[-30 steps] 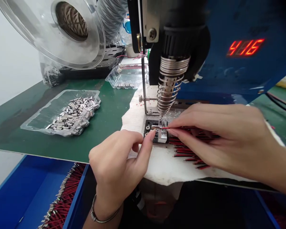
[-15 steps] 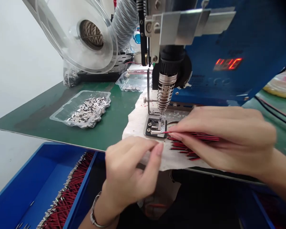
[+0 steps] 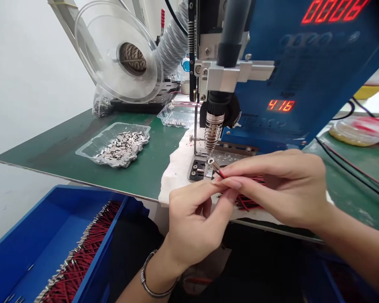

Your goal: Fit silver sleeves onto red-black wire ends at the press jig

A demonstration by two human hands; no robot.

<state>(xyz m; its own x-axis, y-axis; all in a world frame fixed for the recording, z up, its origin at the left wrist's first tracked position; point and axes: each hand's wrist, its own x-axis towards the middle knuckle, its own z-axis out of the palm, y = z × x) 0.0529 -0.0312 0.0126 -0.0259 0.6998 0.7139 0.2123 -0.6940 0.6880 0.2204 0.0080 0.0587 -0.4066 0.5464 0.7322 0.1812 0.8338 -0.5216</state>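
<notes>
A red and black wire with a silver metal connector [image 3: 213, 164] on its end points up and to the left, just below the spring-wrapped tip [image 3: 213, 131] of the blue machine. My right hand [image 3: 281, 187] pinches this wire between thumb and fingertips. The fingers of my left hand [image 3: 198, 212] are closed at the same spot, touching the right fingertips; what they grip is hidden. A small black fixture [image 3: 196, 167] sits behind the hands. More red and black wires [image 3: 246, 203] lie beneath my right hand on white paper [image 3: 173, 176].
A clear tray of metal connectors [image 3: 123, 147] stands on the green table [image 3: 50, 143]. Another clear tray [image 3: 177, 113] is farther back. At the lower left, a blue bin [image 3: 50, 227] holds many wires with connectors. A clear round hood with a hose [image 3: 132, 59] overhangs the table.
The wire with its connector has come off the fixture and tilted upward in my right hand. My left hand has moved right and up to meet it. The camera view has shifted.
</notes>
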